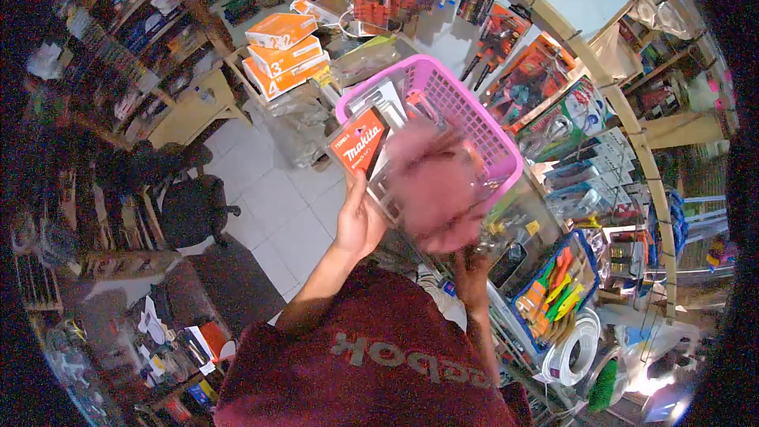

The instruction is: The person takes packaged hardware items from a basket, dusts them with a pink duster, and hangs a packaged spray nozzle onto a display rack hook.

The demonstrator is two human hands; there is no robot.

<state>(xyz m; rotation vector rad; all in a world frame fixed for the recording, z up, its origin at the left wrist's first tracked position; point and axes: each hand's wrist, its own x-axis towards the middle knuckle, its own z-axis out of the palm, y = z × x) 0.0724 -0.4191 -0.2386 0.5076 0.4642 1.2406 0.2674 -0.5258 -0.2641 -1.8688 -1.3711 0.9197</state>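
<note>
My left hand is closed on the lower edge of a flat Makita pack with an orange and white label, held up at the near left side of the pink plastic basket. A dull red cloth, smeared by motion, hangs right beside the pack and covers part of the basket. My right hand is at the cloth's lower edge and holds it, its fingers mostly hidden. Inside the basket are more packaged items, partly covered by the pack and the cloth.
Orange and white boxes are stacked left of the basket. Packaged tools hang along the right side. Below the basket is a glass-topped counter, with a blue-edged tray of colourful-handled tools and a white cable coil. A black chair stands at left.
</note>
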